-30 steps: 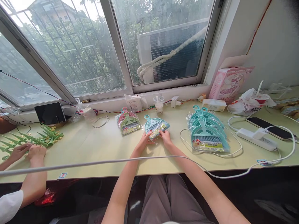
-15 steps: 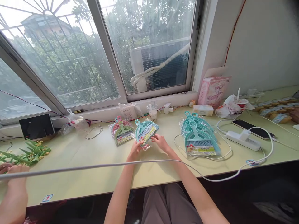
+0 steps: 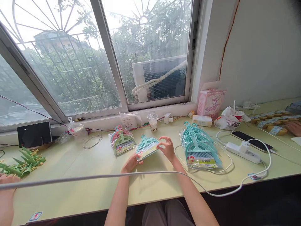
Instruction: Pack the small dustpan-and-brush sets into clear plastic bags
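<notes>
Between my hands is a teal dustpan and brush set (image 3: 147, 146) in a clear bag with a printed card, tipped back above the table. My left hand (image 3: 131, 161) grips its lower left corner, thumb on the front. The fingers of my right hand (image 3: 166, 147) pinch its right edge. Just left of it lie a green dustpan set (image 3: 122, 143) and a pink dustpan set (image 3: 117, 131), overlapping in their bags. To the right, several bagged teal dustpan sets (image 3: 201, 153) lie in an overlapping row.
A white cable (image 3: 98, 176) hangs across the view before my forearms. A power strip (image 3: 243, 152) and a phone (image 3: 251, 140) lie at right. A plastic cup (image 3: 153, 122) stands by the window. Another person's hand (image 3: 9, 179) rests near green leaf-like pieces (image 3: 25, 163) at left.
The held teal dustpan set has tilted back, flatter to my view. My right hand has moved up from its lower edge to its right side. My view has tipped slightly upward.
</notes>
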The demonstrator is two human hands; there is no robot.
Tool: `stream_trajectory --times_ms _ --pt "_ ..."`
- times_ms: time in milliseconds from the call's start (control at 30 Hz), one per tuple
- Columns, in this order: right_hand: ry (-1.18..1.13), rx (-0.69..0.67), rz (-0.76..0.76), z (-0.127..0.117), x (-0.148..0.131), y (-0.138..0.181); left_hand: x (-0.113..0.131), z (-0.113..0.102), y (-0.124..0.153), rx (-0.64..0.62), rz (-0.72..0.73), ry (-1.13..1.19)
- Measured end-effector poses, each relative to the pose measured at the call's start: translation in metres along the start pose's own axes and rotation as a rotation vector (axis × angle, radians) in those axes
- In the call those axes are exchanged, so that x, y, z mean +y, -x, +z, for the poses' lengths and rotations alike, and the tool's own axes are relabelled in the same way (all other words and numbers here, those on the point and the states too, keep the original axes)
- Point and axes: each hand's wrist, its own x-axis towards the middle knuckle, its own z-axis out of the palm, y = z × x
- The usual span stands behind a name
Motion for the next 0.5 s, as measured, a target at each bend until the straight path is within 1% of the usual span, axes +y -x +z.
stream_trajectory --times_ms 100,133,200,267,367,433,500 --pt "-0.229 -0.030 0.078 -0.004 0.002 -0.004 0.004 0.005 0.007 -0.053 -0.055 -0.040" --pt "-0.304 -0.046 0.098 -0.003 0.001 -0.004 0.006 0.006 0.009 -0.043 -0.049 -0.028" --pt "-0.402 -0.067 0.126 -0.001 -0.002 -0.003 0.006 0.008 0.009 0.033 -0.038 -0.006" --pt "-0.433 -0.080 0.142 0.002 -0.006 0.000 0.004 0.009 0.006 0.100 -0.020 -0.007" --pt "-0.445 -0.084 0.152 0.007 -0.010 0.003 -0.005 0.007 -0.001 0.142 0.036 -0.045" --pt "-0.454 -0.069 0.142 0.009 -0.012 0.004 -0.008 0.005 -0.005 0.146 0.048 -0.074" --pt "-0.450 -0.033 0.111 0.011 -0.013 0.004 -0.010 0.001 -0.007 0.094 0.064 -0.080"
